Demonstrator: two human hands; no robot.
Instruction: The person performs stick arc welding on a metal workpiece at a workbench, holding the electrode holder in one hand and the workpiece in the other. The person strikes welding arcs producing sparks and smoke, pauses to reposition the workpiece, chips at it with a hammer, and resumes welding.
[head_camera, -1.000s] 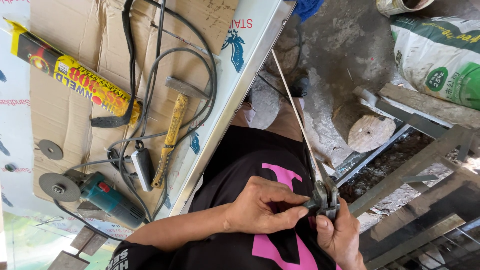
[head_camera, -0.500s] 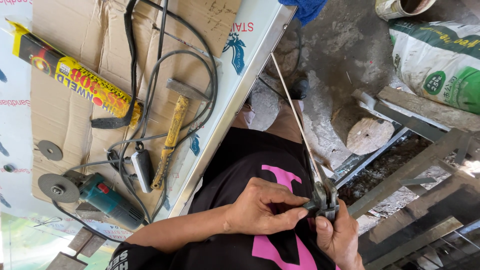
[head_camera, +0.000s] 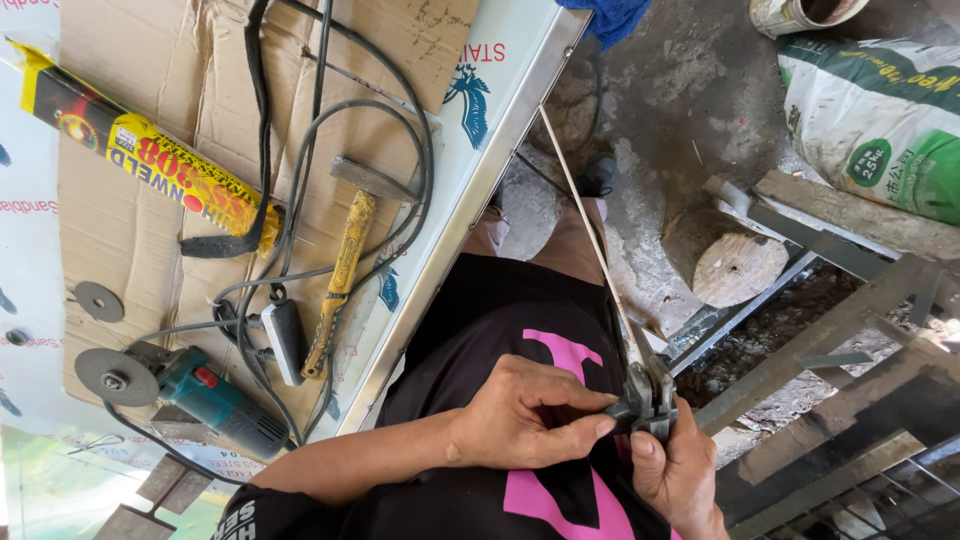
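My right hand (head_camera: 680, 480) grips a grey metal clamp-type holder (head_camera: 650, 392) just above my lap. A long thin metal rod (head_camera: 588, 225) sticks out of the clamp's jaws, slanting up and away toward the table edge. My left hand (head_camera: 520, 420) reaches across from the left, and its fingertips pinch the clamp at the base of the rod. Both hands sit over my black shirt with a pink print (head_camera: 560, 360).
A white table (head_camera: 500, 150) on the left carries cardboard, a yellow-and-black long box (head_camera: 140, 150), a yellow-handled hammer (head_camera: 340, 265), a teal angle grinder (head_camera: 190, 395), black cables and loose discs. Concrete floor, a round wood block (head_camera: 738, 268), a white-and-green sack (head_camera: 880, 110) and metal bars lie on the right.
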